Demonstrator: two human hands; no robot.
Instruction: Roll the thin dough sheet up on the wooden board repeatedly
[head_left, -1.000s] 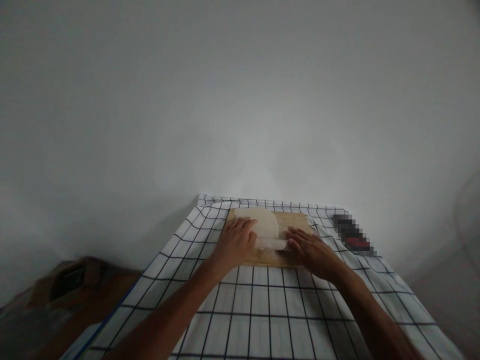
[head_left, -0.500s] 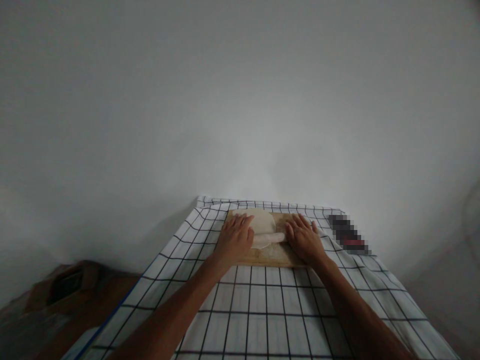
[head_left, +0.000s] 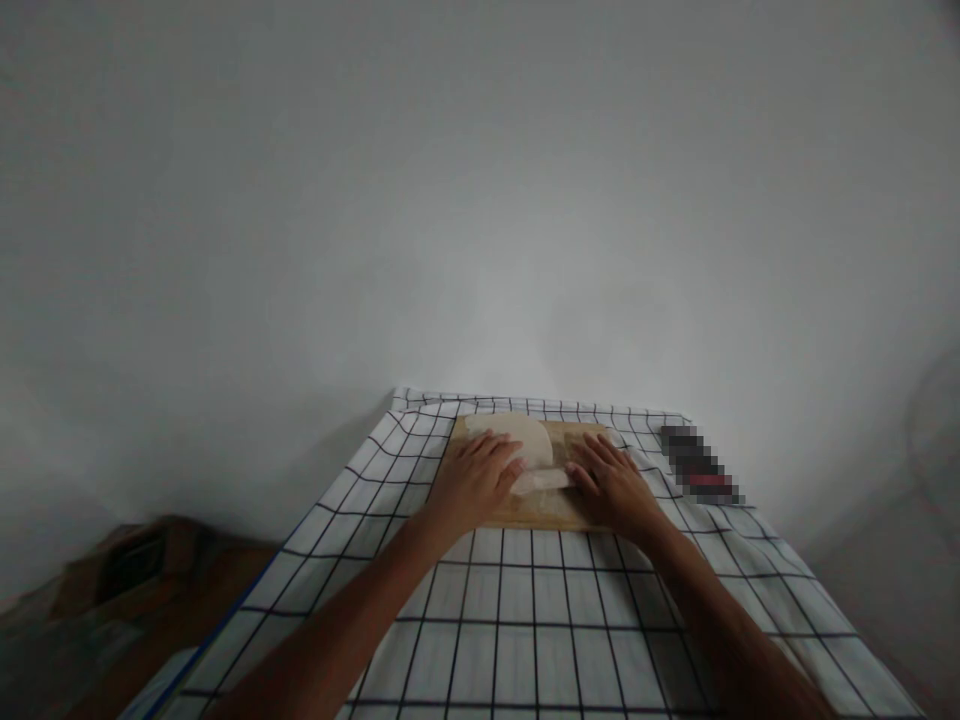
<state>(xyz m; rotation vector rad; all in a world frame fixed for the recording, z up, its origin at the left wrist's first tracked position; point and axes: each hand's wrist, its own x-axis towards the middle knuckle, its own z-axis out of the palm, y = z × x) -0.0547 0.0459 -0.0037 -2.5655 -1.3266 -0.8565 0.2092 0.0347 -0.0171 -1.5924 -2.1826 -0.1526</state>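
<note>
A wooden board [head_left: 517, 520] lies on the table, and a thin pale sheet of dough [head_left: 517, 430] is spread over its left and far part. Across the near edge of the dough lies a light-coloured rolling pin [head_left: 543, 482]; its middle shows between my hands. My left hand [head_left: 480, 475] is open, palm down over the pin's left end, its fingers stretched out above the dough. Over the right end rests my right hand [head_left: 604, 472], also open, with fingers spread forward above the board. Both ends of the pin are hidden under the hands.
A white cloth with black grid lines [head_left: 517, 620] covers the table. Near its right edge lies a dark, pixelated item [head_left: 697, 465]. A plain wall [head_left: 480, 200] rises behind the table. Low on the left stands a brown box-like object [head_left: 135, 565].
The rolling pin has come slightly nearer to me, onto the dough's near edge. Both hands moved back with it, and the left fingers now point more to the right.
</note>
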